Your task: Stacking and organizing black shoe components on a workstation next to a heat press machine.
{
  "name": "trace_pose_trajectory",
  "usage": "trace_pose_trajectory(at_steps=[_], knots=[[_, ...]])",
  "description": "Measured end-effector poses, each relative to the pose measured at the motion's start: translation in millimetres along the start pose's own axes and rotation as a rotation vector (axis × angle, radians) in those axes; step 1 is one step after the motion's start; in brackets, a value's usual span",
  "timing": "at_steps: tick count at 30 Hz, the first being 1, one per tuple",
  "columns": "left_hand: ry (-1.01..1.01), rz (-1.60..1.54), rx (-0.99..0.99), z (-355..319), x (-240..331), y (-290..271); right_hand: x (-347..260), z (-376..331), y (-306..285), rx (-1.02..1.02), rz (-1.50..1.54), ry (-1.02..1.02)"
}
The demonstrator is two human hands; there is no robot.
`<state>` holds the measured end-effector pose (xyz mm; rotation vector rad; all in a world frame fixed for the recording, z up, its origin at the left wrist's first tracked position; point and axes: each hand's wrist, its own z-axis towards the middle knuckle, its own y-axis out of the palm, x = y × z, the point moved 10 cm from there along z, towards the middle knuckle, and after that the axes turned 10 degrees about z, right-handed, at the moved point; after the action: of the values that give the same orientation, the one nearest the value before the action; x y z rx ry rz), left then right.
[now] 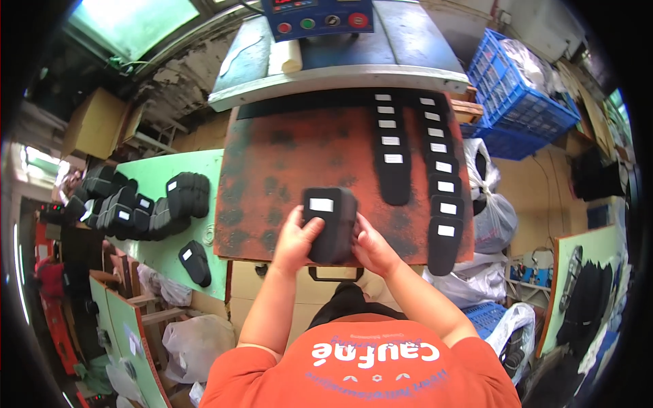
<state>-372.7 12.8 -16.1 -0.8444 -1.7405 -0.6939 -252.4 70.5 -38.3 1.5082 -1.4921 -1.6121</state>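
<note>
The stack of black pads (331,228) is between my two hands, over the near edge of the reddish desk (286,153); I cannot tell whether its underside touches the surface. A white label faces up on its top pad. My left fingers (311,230) grip its left side, the thumb laid across the top just below the label, and my right fingers (365,238) are closed against its right side.

To the right on the desk, more labelled black pads lie overlapped in two columns: a shorter inner column (393,180) and a longer outer column (443,251), which runs nearly to the near edge. Beyond the far edge is a pale-edged platform (340,78) with a white roll (291,57) and a blue control box (323,19) with coloured buttons.

On my left, a green desk (163,262) carries clustered black bundles (146,207), with one small bundle (195,263) apart, nearer me. On my right stand a blue crate (507,85) and, nearer, a clear plastic bag (495,221).
</note>
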Motion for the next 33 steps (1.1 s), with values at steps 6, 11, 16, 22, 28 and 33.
trace_pose_trajectory(at_steps=[6,11,16,22,28,33], knots=[[0.673,1.122,0.297,-46,79,87,-32,-21,2,-0.089,0.243,0.016],[0.427,0.548,0.136,-35,57,113,-55,-52,-21,0.011,0.244,-0.181],[0.456,0.554,0.028,-22,53,143,-86,-82,-37,0.117,0.114,-0.323],[0.581,0.517,-0.096,-13,74,167,-113,-95,-27,0.135,-0.072,-0.378],[0.867,0.797,-0.731,-23,107,219,-109,-90,-38,0.322,-0.03,-0.392],[1.1,0.915,-0.749,-82,99,221,-109,-89,-56,0.331,0.196,-0.405]])
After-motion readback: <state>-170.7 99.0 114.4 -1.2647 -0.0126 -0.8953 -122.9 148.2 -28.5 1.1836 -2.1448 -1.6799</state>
